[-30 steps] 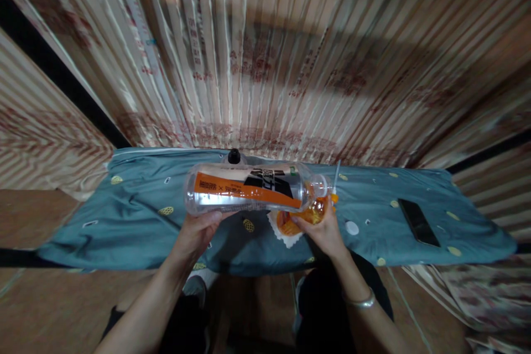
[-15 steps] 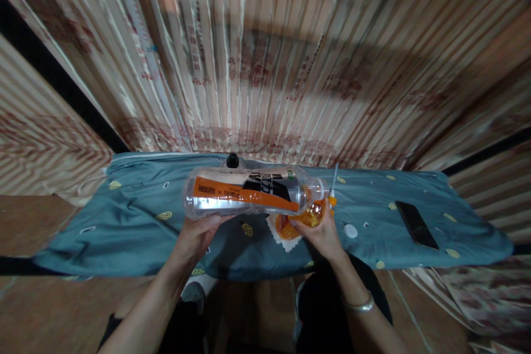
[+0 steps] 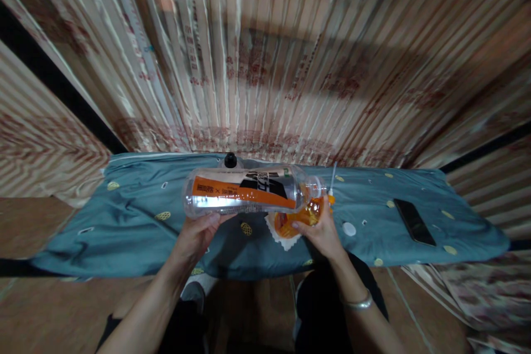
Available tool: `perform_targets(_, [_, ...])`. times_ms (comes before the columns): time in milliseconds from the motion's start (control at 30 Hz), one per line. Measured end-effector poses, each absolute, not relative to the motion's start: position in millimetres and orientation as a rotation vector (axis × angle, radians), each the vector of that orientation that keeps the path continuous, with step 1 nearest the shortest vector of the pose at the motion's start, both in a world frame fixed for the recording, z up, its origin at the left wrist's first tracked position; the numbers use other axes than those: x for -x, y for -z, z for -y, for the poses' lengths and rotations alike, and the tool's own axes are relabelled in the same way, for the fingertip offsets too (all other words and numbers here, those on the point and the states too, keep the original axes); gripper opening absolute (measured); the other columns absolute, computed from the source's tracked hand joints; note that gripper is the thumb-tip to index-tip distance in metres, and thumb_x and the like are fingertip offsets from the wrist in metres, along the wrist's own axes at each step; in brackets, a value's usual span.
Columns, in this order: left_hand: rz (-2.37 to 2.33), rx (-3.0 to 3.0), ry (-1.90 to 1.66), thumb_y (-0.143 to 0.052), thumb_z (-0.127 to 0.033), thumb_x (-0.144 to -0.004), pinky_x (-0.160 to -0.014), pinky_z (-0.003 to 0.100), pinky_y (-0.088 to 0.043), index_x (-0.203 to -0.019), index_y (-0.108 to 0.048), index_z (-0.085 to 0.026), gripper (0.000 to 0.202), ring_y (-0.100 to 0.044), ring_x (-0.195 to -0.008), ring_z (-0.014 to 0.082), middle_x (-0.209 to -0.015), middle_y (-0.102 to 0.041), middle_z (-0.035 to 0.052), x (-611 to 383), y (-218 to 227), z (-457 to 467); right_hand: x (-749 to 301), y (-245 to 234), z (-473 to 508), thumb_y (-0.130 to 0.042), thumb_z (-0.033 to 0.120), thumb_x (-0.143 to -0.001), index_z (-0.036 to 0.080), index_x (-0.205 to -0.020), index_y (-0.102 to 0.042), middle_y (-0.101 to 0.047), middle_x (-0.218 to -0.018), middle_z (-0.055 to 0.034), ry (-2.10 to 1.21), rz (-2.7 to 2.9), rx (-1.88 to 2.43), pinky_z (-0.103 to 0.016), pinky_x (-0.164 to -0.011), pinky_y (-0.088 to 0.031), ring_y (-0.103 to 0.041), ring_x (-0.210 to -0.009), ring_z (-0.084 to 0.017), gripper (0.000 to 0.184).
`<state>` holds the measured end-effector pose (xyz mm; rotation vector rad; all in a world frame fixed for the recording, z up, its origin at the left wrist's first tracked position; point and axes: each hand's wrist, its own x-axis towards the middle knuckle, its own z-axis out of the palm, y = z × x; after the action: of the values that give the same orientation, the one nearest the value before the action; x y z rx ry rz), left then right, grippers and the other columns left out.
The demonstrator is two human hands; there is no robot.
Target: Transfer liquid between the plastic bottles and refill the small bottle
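Note:
My left hand [image 3: 201, 235] grips a large clear plastic bottle [image 3: 244, 191] with an orange, black and white label from below. The bottle lies nearly level, its mouth pointing right. Under its neck, my right hand [image 3: 319, 232] is wrapped round a see-through orange bottle [image 3: 286, 225], tilted above a white scalloped cloth or paper [image 3: 285, 242]. The mouths of both bottles are close together; whether they touch is unclear. Just beyond my right fingers stands a white tube [image 3: 333, 178] with an orange piece at its base; whether my fingers hold it cannot be made out.
A teal, pineapple-patterned sheet [image 3: 136, 232] covers the bench-like surface. A black-topped container [image 3: 230, 160] stands behind the large bottle. To the right lie a white round cap [image 3: 349, 228] and a dark phone [image 3: 414, 222]. A pleated curtain [image 3: 265, 83] hangs close behind.
The whole view has shifted very slightly. Both hands keep their grips, and the two bottles stay in nearly the same position against each other.

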<state>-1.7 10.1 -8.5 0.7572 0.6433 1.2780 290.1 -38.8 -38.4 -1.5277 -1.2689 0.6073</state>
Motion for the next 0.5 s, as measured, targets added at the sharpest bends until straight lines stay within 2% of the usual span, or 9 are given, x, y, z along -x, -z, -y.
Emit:
perform_targets(133, [-0.662, -0.727, -1.287, -0.096, -0.033, -0.061, -0.103, 0.060, -0.063, -0.126, -0.075, -0.019, 0.070, -0.078, -0.114, 0.0415, -0.118, -0.083, 0.0123, -1.8, 4.1, -8.8, -296.6, 39.6, 39.1, -0.082, 0.081, -0.069, 0.021, -0.166, -0.032, -0.057, -0.159, -0.0187, -0.643, 1.306, 1.390, -0.059, -0.125, -0.042, -0.051, -0.152, -0.040, 0.125])
perform_targets(267, [-0.727, -0.690, -1.290, -0.095, -0.030, -0.059, -0.103, 0.062, -0.063, -0.125, -0.075, -0.019, 0.070, -0.079, -0.111, 0.0406, -0.119, -0.083, 0.0118, -3.7, -0.1, -6.8, -306.0, 16.0, 39.3, -0.061, 0.090, -0.081, 0.026, -0.168, -0.030, -0.048, -0.168, -0.0182, -0.555, 1.263, 1.294, -0.059, -0.123, -0.044, -0.048, -0.155, -0.039, 0.113])
perform_targets(333, [-0.720, -0.696, -1.290, -0.095, -0.029, -0.060, -0.104, 0.063, -0.062, -0.125, -0.075, -0.021, 0.069, -0.078, -0.114, 0.0410, -0.120, -0.083, 0.0112, -3.2, 0.4, -6.7, -305.6, -10.0, 48.6, -0.053, 0.086, -0.089, 0.027, -0.165, -0.038, -0.050, -0.166, -0.0184, -0.400, 1.172, 1.292, -0.062, -0.120, -0.046, -0.049, -0.154, -0.041, 0.098])
perform_targets(400, [-0.702, -0.709, -1.303, -0.095, -0.029, -0.060, -0.103, 0.062, -0.063, -0.126, -0.075, -0.022, 0.069, -0.077, -0.116, 0.0410, -0.121, -0.083, 0.0106, -1.9, 2.4, -7.1, -299.2, -39.2, 71.0, -0.053, 0.073, -0.097, 0.030, -0.161, -0.046, -0.056, -0.161, -0.0172, -0.309, 1.113, 1.266, -0.065, -0.118, -0.047, -0.055, -0.149, -0.041, 0.078])
perform_targets(433, [-0.693, -0.714, -1.306, -0.096, -0.030, -0.060, -0.103, 0.062, -0.063, -0.126, -0.075, -0.022, 0.069, -0.077, -0.116, 0.0407, -0.122, -0.083, 0.0105, -1.1, 3.8, -7.5, -294.2, -52.0, 87.6, -0.053, 0.067, -0.099, 0.032, -0.159, -0.050, -0.062, -0.155, -0.0168, -0.322, 1.117, 1.258, -0.066, -0.115, -0.050, -0.060, -0.144, -0.041, 0.069])
perform_targets(500, [-0.684, -0.721, -1.297, -0.097, -0.032, -0.061, -0.103, 0.059, -0.064, -0.126, -0.074, -0.022, 0.069, -0.078, -0.115, 0.0396, -0.122, -0.083, 0.0106, 0.5, 6.3, -8.3, -282.2, -69.3, 129.0, -0.051, 0.065, -0.100, 0.036, -0.150, -0.060, -0.073, -0.138, -0.0164, -0.476, 1.212, 1.307, -0.065, -0.106, -0.057, -0.068, -0.132, -0.043, 0.058])
